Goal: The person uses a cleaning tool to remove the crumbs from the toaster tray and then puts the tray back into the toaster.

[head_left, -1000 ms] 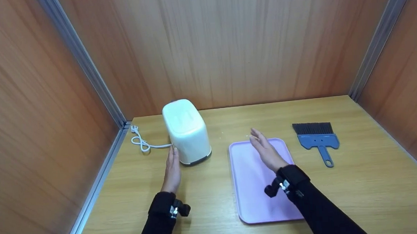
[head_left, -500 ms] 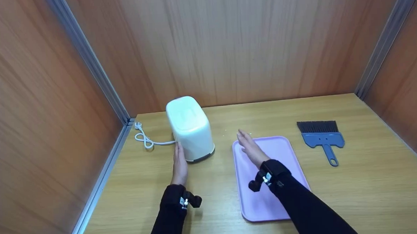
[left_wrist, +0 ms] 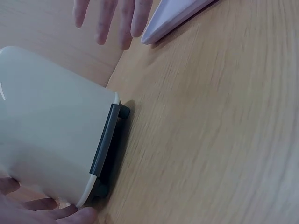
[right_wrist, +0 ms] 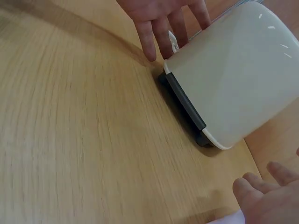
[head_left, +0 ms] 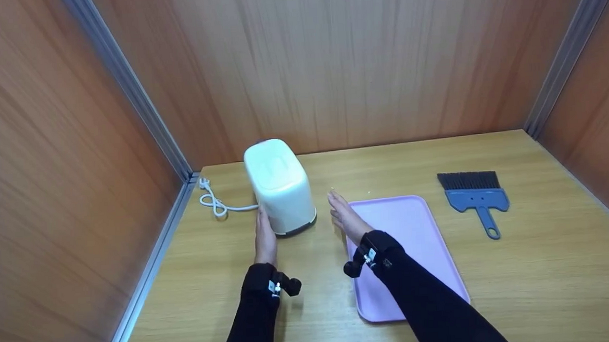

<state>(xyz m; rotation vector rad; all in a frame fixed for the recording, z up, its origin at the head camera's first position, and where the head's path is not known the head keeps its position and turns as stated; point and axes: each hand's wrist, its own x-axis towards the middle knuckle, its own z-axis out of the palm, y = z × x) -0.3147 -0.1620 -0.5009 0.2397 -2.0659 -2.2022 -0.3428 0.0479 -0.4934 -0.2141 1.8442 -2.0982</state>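
A white toaster [head_left: 283,185], with a rounded body and a dark base, stands upright on the table at centre left. My left hand [head_left: 265,241] lies along its left side, fingers extended and touching the wall near the bottom. To the right of the toaster my right hand [head_left: 350,219] hovers with straight fingers, apart from it, by the upper left corner of a purple tray [head_left: 413,248]. In the right wrist view a gap shows between the right hand [right_wrist: 273,198] and the toaster [right_wrist: 233,79]. Neither hand grips anything.
A white power cord [head_left: 220,205] with a plug lies looped left of the toaster. A blue hand brush [head_left: 477,199] with dark bristles rests at the right. Wooden panels [head_left: 330,65] enclose the table at the back and both sides.
My right hand has moved left, from above the tray towards the toaster. The left hand stays at the toaster's left side. The whole view has shifted slightly.
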